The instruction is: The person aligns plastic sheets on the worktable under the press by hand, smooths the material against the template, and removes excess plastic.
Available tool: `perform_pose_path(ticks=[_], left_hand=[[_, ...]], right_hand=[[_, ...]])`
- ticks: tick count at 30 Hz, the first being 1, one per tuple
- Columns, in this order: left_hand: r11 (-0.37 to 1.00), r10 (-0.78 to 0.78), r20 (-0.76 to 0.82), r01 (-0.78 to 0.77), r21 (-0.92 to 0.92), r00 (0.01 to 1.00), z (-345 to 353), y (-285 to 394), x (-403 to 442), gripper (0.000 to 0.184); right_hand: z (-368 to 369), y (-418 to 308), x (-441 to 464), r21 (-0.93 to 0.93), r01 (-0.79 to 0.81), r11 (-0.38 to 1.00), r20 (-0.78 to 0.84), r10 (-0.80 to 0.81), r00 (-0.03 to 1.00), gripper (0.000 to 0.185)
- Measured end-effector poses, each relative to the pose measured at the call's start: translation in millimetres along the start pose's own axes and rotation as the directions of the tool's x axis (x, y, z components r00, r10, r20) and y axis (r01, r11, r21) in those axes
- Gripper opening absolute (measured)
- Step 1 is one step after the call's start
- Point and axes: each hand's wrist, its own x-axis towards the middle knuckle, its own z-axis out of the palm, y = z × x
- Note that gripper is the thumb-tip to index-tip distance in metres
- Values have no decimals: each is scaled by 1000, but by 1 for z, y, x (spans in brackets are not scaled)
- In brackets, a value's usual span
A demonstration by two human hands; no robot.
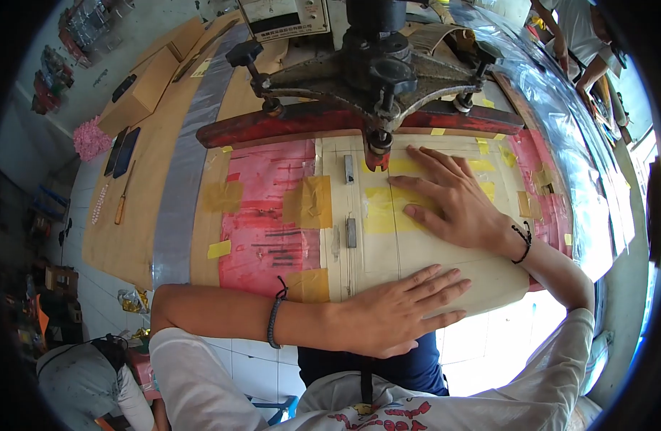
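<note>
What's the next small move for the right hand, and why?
Probably ease the right hand slightly away from the red tip: its fingertips look close beside it. The left hand, palm down at the pale sheet's near edge, could likely steady things.

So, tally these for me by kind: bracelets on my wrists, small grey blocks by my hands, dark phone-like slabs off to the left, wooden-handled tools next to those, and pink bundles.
Bracelets: 2
Small grey blocks: 2
Dark phone-like slabs: 2
Wooden-handled tool: 1
Pink bundle: 1
Total: 8
</note>
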Motion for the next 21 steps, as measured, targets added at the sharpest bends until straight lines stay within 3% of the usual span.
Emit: perform_pose_path(ticks=[3,6,8,9,12,15,18,21], left_hand=[[999,16,-10,-16,48,1000,2,-5,1,81],[994,6,-138,-21,-111,990,3,-7,1,75],[996,-35,-217,15,-91,975,3,-8,1,71],[996,-52,-256,32,-82,965,1,-9,3,69],[970,-237,-291,242,-20,927,-11,-18,3,65],[961,-269,-273,277,-10,924,-11,-21,4,69],[970,-239,-268,241,-26,933,-5,-15,2,72],[971,-238,-244,240,-21,940,-2,-8,1,74]], right_hand=[[0,0,0,-102,-14,995,-15,13,1000,40],[-3,-1,0,-197,-9,980,-34,2,999,40],[-7,0,-2,-256,-6,967,-23,0,1000,39],[-4,3,-2,-250,40,967,-144,-78,986,31],[-19,2,-9,-139,48,989,-53,-55,997,22],[-15,12,-15,177,-116,977,88,102,991,19],[-5,13,-15,141,-65,988,-149,86,985,30],[9,16,-6,-24,-66,998,-314,55,948,42]])
